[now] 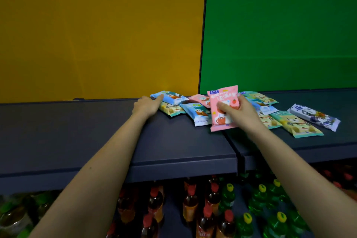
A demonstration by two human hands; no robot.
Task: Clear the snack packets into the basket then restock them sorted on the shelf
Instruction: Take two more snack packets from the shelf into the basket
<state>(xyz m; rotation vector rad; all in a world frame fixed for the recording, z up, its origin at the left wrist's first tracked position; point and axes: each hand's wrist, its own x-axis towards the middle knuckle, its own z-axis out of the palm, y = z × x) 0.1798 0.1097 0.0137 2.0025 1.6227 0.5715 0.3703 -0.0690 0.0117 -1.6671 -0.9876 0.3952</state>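
Several snack packets lie on the dark shelf. My right hand grips a pink packet and holds it upright above the shelf. My left hand reaches to a light blue packet at the back; its fingers touch the packet's left end. Under that one lies a yellow-and-teal packet. A second blue packet and another pink one lie between my hands. More yellow-and-teal packets and a white-and-navy packet lie to the right. No basket is in view.
Yellow and green back panels rise behind the shelf. The left half of the shelf top holds nothing. On the lower shelf stand red-capped tea bottles and green bottles with yellow caps.
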